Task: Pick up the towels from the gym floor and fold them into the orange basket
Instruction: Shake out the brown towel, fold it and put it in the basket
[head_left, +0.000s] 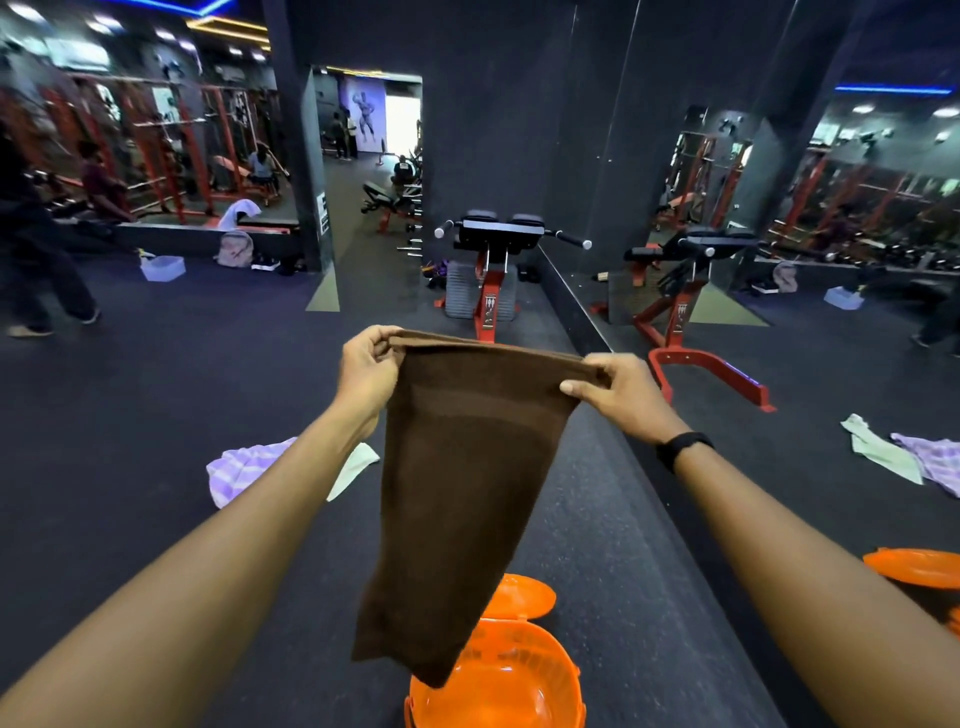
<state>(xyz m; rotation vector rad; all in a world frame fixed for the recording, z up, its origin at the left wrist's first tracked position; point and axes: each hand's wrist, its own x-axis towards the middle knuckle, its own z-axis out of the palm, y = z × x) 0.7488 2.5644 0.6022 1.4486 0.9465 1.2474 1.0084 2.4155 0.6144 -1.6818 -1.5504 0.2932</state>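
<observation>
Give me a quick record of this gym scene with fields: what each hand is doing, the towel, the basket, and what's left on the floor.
left hand: left hand pinches the towel's top left corner
right hand: right hand pinches the top right corner
held item: brown towel, hanging down, stretched between both hands
basket: orange basket on the floor below the towel, lid open, nothing seen inside
left on floor: purple striped towel and pale green towel, behind the left forearm
right side: wall mirror

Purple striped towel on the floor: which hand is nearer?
Left. The left hand pinches the brown towel's top corner above the purple striped towel, which lies under that forearm. The right hand holds the opposite corner, farther right.
</observation>
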